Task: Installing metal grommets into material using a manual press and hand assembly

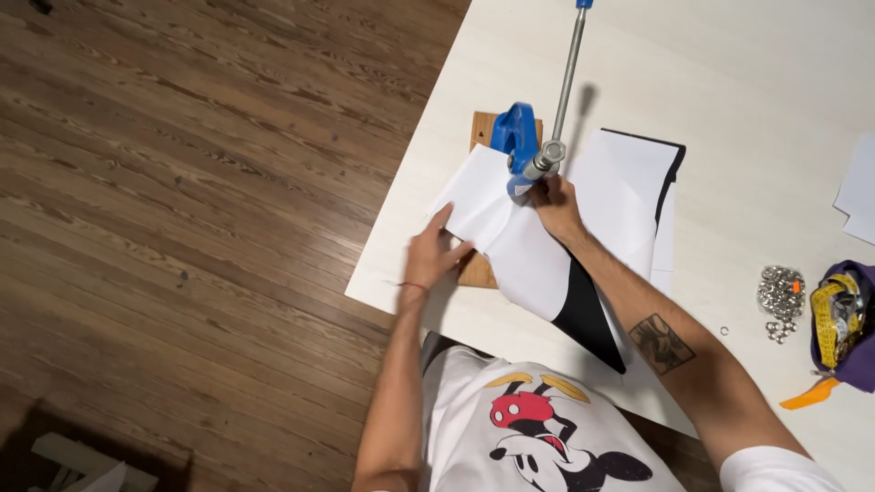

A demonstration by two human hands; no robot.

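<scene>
White thin floppy cloth (510,239) in the middle of the frame feels light and slippery, so my left hand (430,257) presses it flat, fingers spread, while my right hand (556,205) pinches it under the blue metal press (516,137).

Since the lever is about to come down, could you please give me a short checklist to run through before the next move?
1. White fabric lies under the head of the blue press: ok.
2. Left hand holds the fabric flat, away from the head: ok.
3. Right hand is beside the head, at the base of the metal lever; whether its fingers are clear: cannot tell.
4. Press stands on its wooden board on the table: ok.
5. A snap sits in the die: cannot tell, hidden.
6. Spare metal snaps lie near the right forearm: ok.
</scene>
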